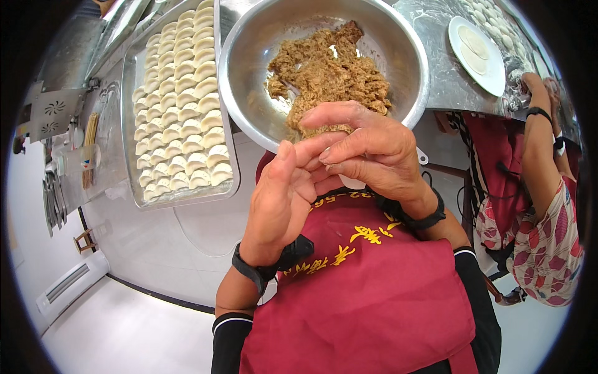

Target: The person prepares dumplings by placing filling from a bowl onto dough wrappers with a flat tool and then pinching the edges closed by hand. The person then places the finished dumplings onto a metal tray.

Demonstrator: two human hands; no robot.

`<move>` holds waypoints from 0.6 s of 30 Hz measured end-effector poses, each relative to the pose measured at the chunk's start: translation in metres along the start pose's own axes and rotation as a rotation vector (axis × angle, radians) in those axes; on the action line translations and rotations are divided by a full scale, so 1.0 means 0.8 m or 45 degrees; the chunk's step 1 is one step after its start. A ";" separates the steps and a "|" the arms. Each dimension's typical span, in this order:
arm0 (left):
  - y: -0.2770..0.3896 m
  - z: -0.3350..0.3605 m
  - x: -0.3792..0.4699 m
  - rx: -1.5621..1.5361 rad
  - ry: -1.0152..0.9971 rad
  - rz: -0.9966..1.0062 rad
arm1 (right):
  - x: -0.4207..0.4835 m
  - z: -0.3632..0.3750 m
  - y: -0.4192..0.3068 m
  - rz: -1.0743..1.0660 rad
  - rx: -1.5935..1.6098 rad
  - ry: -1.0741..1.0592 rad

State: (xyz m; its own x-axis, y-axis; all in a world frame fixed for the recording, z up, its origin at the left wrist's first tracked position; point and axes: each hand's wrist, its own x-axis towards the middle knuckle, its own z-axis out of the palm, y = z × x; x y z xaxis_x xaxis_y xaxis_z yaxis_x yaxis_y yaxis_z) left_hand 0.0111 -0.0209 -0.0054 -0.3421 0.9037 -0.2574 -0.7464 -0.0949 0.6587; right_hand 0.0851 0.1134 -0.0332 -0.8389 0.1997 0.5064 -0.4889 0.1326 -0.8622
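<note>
My left hand (285,196) is raised in front of the apron, palm turned inward and fingers reaching under my right hand. My right hand (380,154) bends over it, with its thumb and fingertips brought together at the left fingers. A small smooth white piece (352,182) shows below my right palm; most of it is hidden, and I cannot tell what it is or which hand bears it. Just beyond both hands, a large steel bowl (247,110) holds brown minced filling (331,70). The fingers overlap the filling's near edge in the view.
A metal tray (184,204) of pleated dumplings (187,93) lies left. At right, a floured steel table (430,61) carries a white plate (493,77) with round dough wrappers (474,49) and several dough pieces (497,25). A co-worker's arm (537,131) reaches there. Wooden chopsticks (91,135) stand far left.
</note>
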 end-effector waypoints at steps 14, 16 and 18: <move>0.001 0.010 0.001 -0.074 0.126 -0.015 | -0.005 -0.001 0.005 0.052 0.074 0.007; -0.001 0.005 0.002 -0.094 0.110 -0.009 | -0.005 0.000 0.004 0.051 0.056 0.010; -0.002 0.003 0.002 -0.109 0.061 0.008 | 0.000 -0.001 -0.003 0.060 0.003 0.021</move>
State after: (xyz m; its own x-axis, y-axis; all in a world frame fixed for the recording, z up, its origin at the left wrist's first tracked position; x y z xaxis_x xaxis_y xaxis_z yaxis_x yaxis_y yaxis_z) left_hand 0.0130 -0.0182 -0.0050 -0.3724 0.8822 -0.2883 -0.7893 -0.1376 0.5984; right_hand 0.0865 0.1136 -0.0315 -0.8571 0.2218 0.4650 -0.4491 0.1206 -0.8853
